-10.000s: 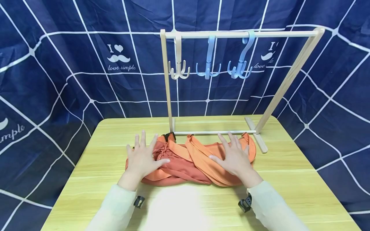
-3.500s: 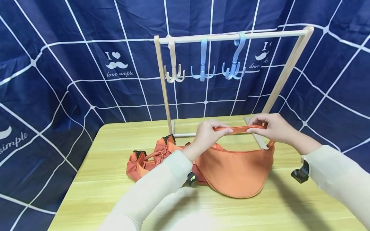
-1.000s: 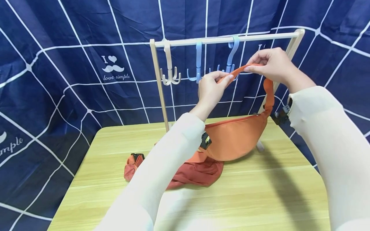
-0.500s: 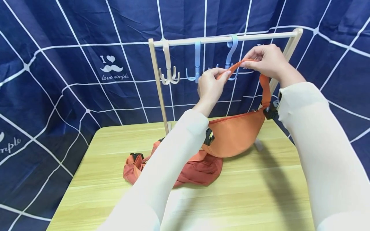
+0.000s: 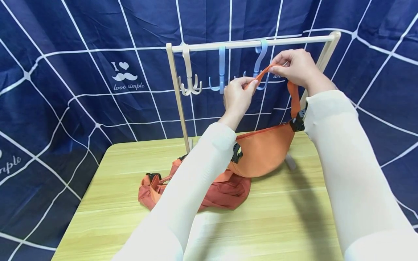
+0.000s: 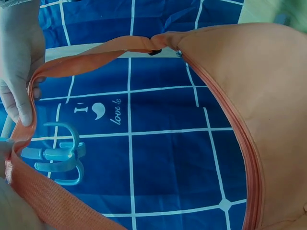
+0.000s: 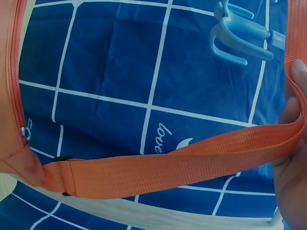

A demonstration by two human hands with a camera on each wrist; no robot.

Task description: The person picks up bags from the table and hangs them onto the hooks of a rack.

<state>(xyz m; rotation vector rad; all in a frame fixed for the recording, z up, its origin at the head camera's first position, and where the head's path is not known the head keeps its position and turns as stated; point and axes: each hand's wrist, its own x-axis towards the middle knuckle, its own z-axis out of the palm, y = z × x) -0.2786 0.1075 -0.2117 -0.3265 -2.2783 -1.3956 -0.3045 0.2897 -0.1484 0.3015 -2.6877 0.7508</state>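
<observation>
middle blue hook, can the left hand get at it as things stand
Probably yes: nothing shows between the left hand and the middle blue hook, but that hand pinches the orange strap and may need freeing.

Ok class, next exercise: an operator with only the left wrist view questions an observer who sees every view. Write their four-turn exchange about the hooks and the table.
Operator: I see the orange strap and one blue hook. Any others?
Observer: Yes, the head view shows a white hook and a second blue hook hanging from the rack.
Operator: Is anything lying on the table?
Observer: Yes, a reddish fabric bundle, partly hidden behind the left sleeve.
</observation>
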